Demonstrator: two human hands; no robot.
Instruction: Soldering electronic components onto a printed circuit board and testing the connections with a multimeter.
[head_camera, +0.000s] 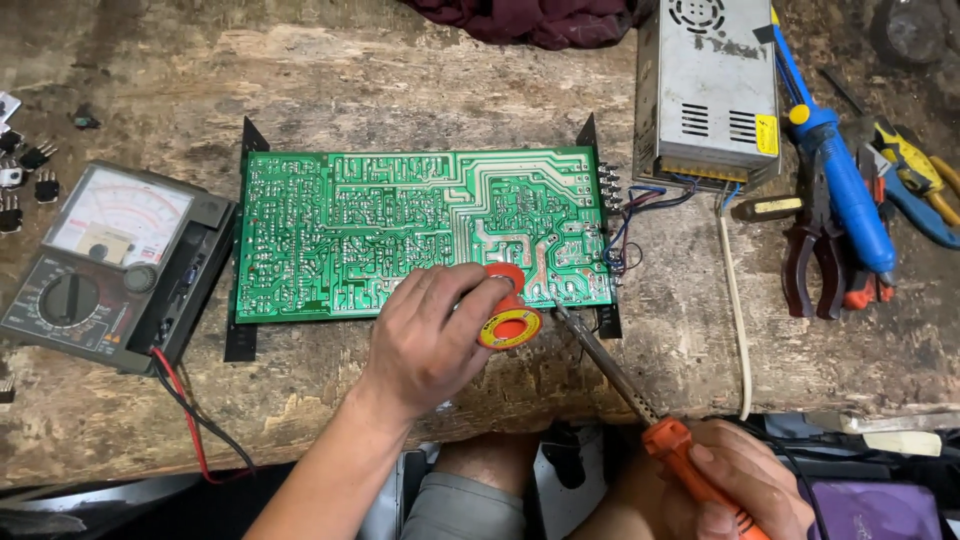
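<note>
Your left hand (435, 335) sits at the lower edge of the green circuit board (420, 232), fingers (475, 290) closed around a small orange solder spool (508, 318) with a yellow ring label on its round face. Your right hand (740, 480) is low at the frame's bottom, fingers wrapped on the orange handle of the soldering iron (640, 400), whose metal shaft slants up-left so the tip lands at the board's lower right corner, just beside the spool. One board, lying solder side up on the worn wooden counter (400, 90), with four black brackets poking out at its corners. To your left, one analog multimeter (105, 265) with a white dial face (its red and black leads trail off the counter's near edge). A handful of small black components (30, 170) lie scattered at the far left edge. Top right, one grey metal power supply box (708, 85) carries a small yellow rectangular label on its lower right corner, and thin wires run from it to the board's right edge. Right of that, a cluster of tools: a blue-handled screwdriver (840, 180) lies across red-handled pliers (812, 255). Open wood shows behind the board and along the near edge below the multimeter.
</note>
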